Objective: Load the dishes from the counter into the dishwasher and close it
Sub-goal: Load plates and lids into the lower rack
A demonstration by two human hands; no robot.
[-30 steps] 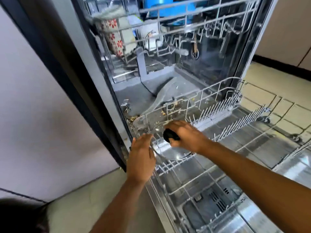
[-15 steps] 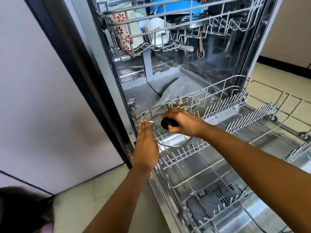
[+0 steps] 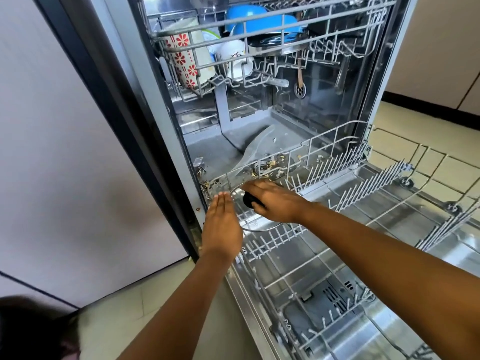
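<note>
The glass lid lies at the far-left corner of the lower rack, among the tines. The right hand has hold of its black knob, fingers curled over the top. The left hand stands just beside the lid's left rim, fingers straight and together, holding nothing (whether it touches the glass I cannot tell). The step in hand looks like seating the lid. Next it needs settling between the tines so it stands steady once released. Counted: one lid, two hands, two racks. The upper rack holds what look like two blue bowls, one floral mug and one white cup.
</note>
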